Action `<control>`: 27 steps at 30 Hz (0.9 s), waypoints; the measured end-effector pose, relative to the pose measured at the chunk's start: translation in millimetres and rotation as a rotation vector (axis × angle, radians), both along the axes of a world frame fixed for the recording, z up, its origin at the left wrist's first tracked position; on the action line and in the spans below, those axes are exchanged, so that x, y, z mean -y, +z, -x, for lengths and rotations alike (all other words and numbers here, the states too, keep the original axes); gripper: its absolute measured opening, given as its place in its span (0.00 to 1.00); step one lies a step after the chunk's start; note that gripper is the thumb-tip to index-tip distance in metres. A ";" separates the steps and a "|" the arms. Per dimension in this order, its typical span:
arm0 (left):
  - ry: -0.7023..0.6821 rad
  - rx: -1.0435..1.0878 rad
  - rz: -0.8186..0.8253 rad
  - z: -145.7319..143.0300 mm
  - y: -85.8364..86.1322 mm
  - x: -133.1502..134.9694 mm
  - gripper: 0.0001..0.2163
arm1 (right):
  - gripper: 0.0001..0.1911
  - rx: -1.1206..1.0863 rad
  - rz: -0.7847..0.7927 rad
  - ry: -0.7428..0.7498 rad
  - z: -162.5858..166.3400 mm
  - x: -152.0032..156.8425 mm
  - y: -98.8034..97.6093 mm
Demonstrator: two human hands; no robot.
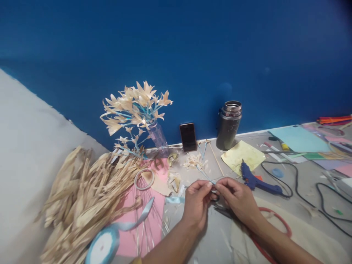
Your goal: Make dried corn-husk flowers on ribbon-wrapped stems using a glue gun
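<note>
My left hand point(198, 201) and my right hand point(235, 198) meet fingertip to fingertip over the table. Both pinch a thin blue-wrapped flower stem point(205, 176) between thumb and fingers. From it a pale husk flower point(194, 161) extends away from me, near small loose scraps. Scissors with red handles point(283, 223) lie partly under my right forearm, their dark blades point(222, 211) showing beneath that hand. Left of my left hand is a short piece of light blue ribbon point(175, 200). The stem's near end is hidden by my fingers.
Dried corn husks point(82, 198) heap at left beside a ribbon spool point(103, 246) and pink paper point(128, 234). Behind stand a vase point(158, 137) of husk flowers, a phone point(188, 137) and a flask point(228, 128). A blue glue gun point(260, 183) with its cord lies at right.
</note>
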State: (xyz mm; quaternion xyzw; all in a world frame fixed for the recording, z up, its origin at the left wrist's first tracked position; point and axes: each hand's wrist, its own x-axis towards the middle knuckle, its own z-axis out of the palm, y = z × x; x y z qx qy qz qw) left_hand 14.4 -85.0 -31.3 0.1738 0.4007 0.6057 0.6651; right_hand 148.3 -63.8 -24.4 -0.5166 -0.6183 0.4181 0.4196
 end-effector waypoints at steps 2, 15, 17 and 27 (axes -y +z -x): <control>0.003 -0.032 0.029 1.3 -0.4 -0.2 0.13 | 0.13 0.012 -0.014 -0.018 -1.8 -1.7 -0.4; 0.020 -0.002 0.086 0.5 -2.5 -1.5 0.13 | 0.13 -0.044 0.080 0.066 6.6 7.3 -1.7; -0.010 0.019 0.071 0.9 -0.2 0.0 0.13 | 0.14 -0.070 0.117 0.048 4.3 3.5 -5.0; -0.122 0.057 -0.016 4.7 -10.0 -1.1 0.14 | 0.16 -0.182 0.255 0.066 -0.2 -2.6 -5.4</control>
